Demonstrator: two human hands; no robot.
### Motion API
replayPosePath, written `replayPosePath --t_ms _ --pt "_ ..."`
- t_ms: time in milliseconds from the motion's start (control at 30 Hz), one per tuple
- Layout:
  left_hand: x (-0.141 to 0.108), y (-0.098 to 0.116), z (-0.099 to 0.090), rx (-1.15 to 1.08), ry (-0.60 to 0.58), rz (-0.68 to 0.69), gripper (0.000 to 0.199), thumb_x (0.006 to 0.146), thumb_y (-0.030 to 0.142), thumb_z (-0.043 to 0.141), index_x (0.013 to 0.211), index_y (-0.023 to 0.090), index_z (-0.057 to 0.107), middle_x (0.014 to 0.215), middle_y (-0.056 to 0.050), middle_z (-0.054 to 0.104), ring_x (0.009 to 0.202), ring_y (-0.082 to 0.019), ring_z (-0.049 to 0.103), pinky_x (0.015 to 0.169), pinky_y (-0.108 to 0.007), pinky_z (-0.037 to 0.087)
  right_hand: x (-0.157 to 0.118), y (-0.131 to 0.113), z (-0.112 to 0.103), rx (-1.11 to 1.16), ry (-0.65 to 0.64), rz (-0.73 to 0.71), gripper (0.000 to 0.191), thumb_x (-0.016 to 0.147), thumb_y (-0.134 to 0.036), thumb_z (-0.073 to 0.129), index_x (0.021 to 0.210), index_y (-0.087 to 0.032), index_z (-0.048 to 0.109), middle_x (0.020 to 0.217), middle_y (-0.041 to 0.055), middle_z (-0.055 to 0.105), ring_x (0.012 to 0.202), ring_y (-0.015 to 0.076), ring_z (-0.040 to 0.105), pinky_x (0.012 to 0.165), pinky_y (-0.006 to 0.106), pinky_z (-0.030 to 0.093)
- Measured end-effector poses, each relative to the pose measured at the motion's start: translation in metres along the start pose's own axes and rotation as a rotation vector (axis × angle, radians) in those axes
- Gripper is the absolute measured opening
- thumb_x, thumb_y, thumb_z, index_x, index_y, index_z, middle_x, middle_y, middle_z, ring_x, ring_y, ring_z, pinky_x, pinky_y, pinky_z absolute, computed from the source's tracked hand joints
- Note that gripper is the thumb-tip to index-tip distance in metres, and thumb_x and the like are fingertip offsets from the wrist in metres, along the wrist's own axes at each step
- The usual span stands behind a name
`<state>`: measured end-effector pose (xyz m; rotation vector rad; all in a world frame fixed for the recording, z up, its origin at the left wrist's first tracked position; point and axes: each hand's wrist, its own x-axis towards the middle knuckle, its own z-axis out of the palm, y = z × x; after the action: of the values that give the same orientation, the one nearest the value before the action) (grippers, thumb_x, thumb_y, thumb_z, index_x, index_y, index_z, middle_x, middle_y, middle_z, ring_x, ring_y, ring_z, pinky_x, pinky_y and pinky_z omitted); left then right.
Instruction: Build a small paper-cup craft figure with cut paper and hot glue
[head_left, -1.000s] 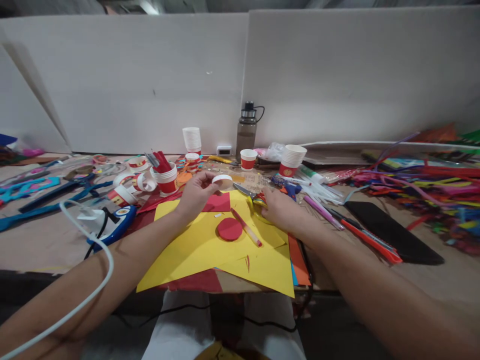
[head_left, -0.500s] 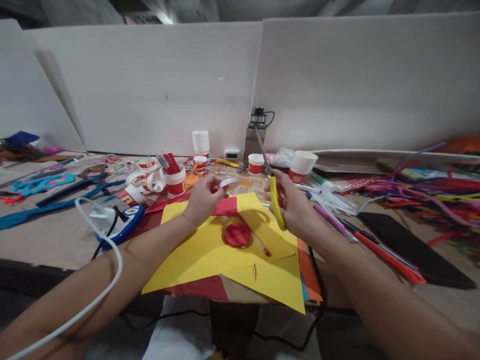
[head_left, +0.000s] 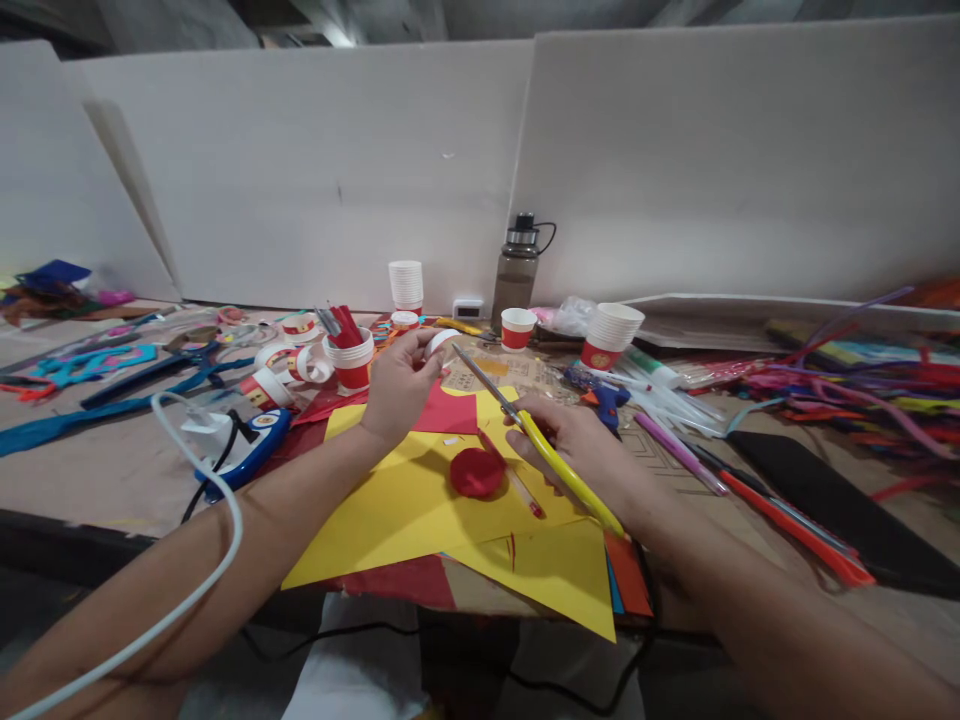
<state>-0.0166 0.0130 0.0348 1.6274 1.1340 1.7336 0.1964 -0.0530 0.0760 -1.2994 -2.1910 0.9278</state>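
Note:
My left hand [head_left: 401, 385] pinches a small curved white paper piece [head_left: 441, 342] above the yellow sheets. In my right hand [head_left: 577, 450] is a pair of scissors with yellow handles [head_left: 559, 462]. Its blades point up and left, their tips close to the white piece; whether they touch it I cannot tell. Beneath both hands lie yellow paper sheets [head_left: 390, 500]. On them rest a red paper piece [head_left: 448, 412], a round red piece [head_left: 478, 472] and a pencil-like stick [head_left: 525, 493] with a red end.
At the back are a water bottle [head_left: 516, 275], stacked paper cups [head_left: 611, 335] and a cup of red sticks [head_left: 350, 360]. A blue glue gun [head_left: 611, 400] lies right of centre. A blue power strip [head_left: 259, 450] with a white cable sits left. Coloured pipe cleaners [head_left: 847, 400] fill the far right.
The scissors have swung from nearly upright to leaning left, bringing their tips toward my left hand. My right hand has turned and lowered slightly. The blue glue gun now shows.

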Motion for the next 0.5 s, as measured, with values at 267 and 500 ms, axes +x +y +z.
replayPosePath --t_ms 267,500 --pt "-0.0037 -0.0034 0.0004 0.158 -0.045 0.126 0.027 0.08 0.019 0.058 0.104 0.018 0.071 0.084 -0.002 0.071 0.076 -0.014 0.064 0.071 -0.024 0.052 -0.0033 -0.0062 0.0003 0.131 -0.068 0.091 0.019 0.09 -0.039 0.046 0.087 -0.02 0.05 0.051 -0.0069 0.049 0.036 0.009 0.049 0.036 0.018 0.04" --pt "-0.0052 -0.0039 0.0005 0.181 -0.046 0.145 0.027 0.081 0.018 0.058 0.105 0.018 0.071 0.09 -0.003 0.073 0.081 -0.014 0.067 0.077 -0.026 0.053 -0.0028 -0.0022 0.0081 0.197 -0.01 0.073 0.018 0.09 -0.037 0.046 0.087 -0.02 0.05 0.048 -0.0092 0.046 0.033 0.0057 0.046 0.031 0.014 0.038"
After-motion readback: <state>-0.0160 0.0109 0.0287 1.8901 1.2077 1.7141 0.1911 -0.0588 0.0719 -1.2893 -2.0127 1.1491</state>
